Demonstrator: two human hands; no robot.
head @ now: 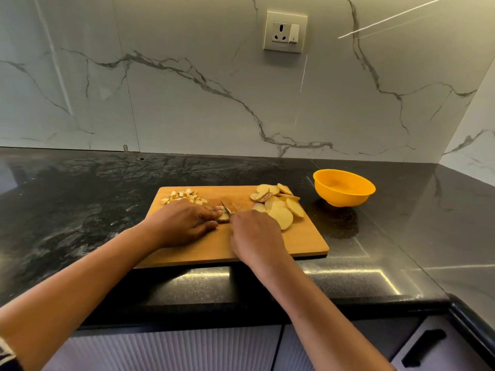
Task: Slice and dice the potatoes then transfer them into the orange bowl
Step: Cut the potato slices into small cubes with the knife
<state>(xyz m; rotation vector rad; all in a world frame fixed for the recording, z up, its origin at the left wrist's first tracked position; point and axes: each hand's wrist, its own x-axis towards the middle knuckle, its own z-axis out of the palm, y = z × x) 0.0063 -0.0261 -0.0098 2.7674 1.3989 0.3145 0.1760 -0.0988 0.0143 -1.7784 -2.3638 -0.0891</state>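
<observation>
Potato slice, likely firm yet slippery and best pinned by its edge, sits mid cutting board under the left hand, fingers nearly straight, while the right hand curls around a knife

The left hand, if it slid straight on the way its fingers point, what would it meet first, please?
The left hand touches the potato piece it steadies; straight on, it would probably meet the knife in the right hand next.
</observation>
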